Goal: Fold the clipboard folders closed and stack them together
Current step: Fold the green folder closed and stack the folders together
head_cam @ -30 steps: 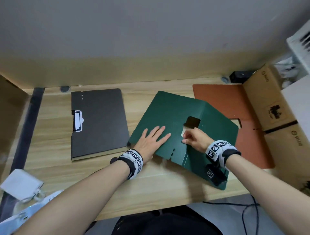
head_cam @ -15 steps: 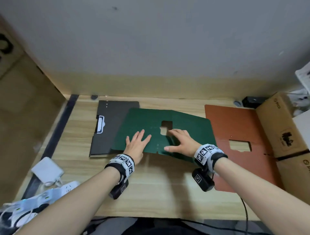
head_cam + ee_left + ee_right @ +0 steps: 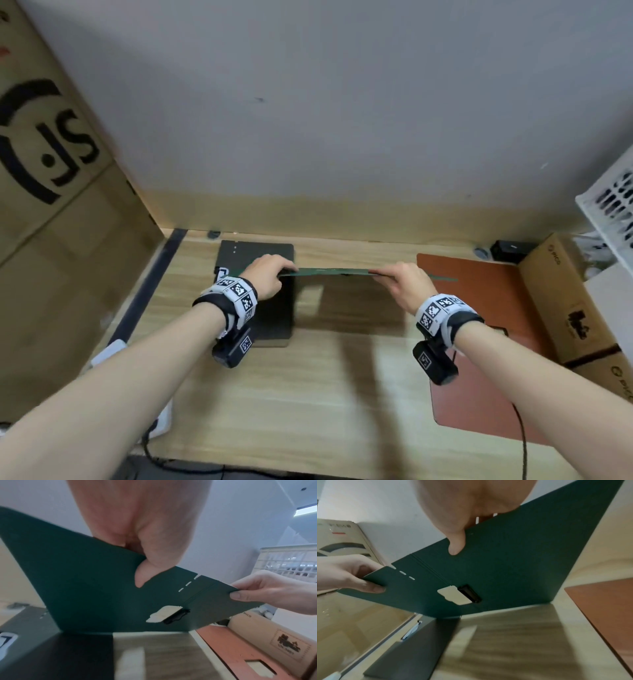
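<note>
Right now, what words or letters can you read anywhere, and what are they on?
"SF" with a curved black logo: on the big cardboard box at the left, seen mirrored or turned.
"PICO": on the brown cardboard boxes at the right.
A dark picture stamp with tiny print under it on that right box: too blurred to read.
Black-and-white square code tags on both wristbands: patterns, not words.
The green folder shows no writing.
</note>
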Tool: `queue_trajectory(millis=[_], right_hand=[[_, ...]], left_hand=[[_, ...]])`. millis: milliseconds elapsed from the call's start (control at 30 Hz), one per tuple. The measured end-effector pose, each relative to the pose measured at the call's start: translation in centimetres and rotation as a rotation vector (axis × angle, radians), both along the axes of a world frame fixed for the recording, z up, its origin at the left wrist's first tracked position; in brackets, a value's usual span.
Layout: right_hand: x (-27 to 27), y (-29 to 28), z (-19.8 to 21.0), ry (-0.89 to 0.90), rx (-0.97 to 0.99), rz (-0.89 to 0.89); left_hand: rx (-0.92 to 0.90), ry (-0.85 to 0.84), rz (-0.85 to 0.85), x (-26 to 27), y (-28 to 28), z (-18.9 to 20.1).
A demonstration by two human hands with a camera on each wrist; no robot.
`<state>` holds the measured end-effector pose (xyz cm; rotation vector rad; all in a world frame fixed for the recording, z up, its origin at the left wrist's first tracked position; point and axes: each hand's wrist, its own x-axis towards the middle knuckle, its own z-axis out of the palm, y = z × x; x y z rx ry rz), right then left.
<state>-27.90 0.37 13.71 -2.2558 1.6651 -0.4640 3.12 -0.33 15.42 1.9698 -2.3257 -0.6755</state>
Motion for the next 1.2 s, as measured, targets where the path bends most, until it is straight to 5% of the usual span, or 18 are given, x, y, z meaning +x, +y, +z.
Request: queue_trajectory(millis=[233, 533, 833, 1067, 1200], right_hand=[[-0.2, -4.3, 3.4, 0.034, -0.227, -0.075], [0.6, -5.2, 3.2, 0.147, -0.249, -0.197], [0.7, -7.9, 1.8, 0.276, -0.284, -0.215], [-0.3, -12.5, 3.6, 0.287, -0.034, -0.217], [-0.6, -14.9, 0.8, 0.279, 0.191, -0.137]], left_hand=[[-0.229, -0.043, -0.062, 1.2, -4.1, 4.6], [-0.483, -0.211, -0.064, 2.7, -8.2, 3.4], [-0.468, -0.310, -0.168, 2.1, -12.0, 2.9], [-0.377, -0.270, -0.204, 1.3, -15.8, 3.1], [-0.244, -0.298, -0.184, 1.3, -16.3, -0.2]])
